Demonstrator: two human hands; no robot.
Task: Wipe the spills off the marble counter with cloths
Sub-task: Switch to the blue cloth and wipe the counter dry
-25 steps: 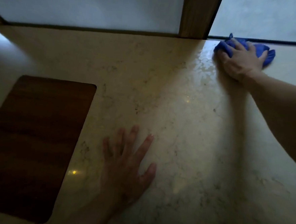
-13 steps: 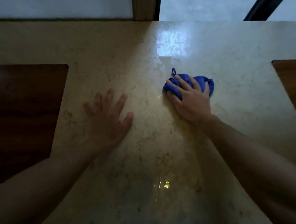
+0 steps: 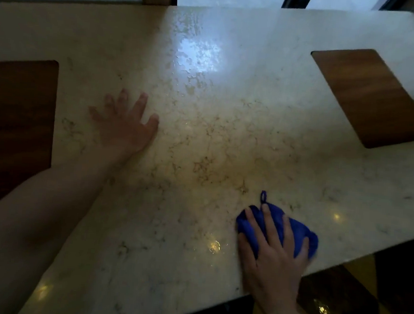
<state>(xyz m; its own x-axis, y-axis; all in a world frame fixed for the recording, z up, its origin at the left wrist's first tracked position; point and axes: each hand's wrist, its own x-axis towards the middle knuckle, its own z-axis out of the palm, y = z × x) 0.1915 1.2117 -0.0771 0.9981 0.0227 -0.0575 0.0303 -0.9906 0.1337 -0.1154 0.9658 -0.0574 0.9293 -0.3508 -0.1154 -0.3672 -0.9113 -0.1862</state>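
While your left hand [image 3: 126, 126] lies flat on the marble counter [image 3: 227, 138], fingers spread apart, your right hand [image 3: 274, 254] presses the blue cloth [image 3: 273, 220] at the near right edge. Its fingers are straight and slightly apart.

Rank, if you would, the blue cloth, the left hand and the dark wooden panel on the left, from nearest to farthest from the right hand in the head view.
1. Blue cloth: directly under the right hand, near the marble counter front edge.
2. Left hand: flat on the counter, leftward and farther back.
3. Dark wooden panel: beyond the left hand, far left.
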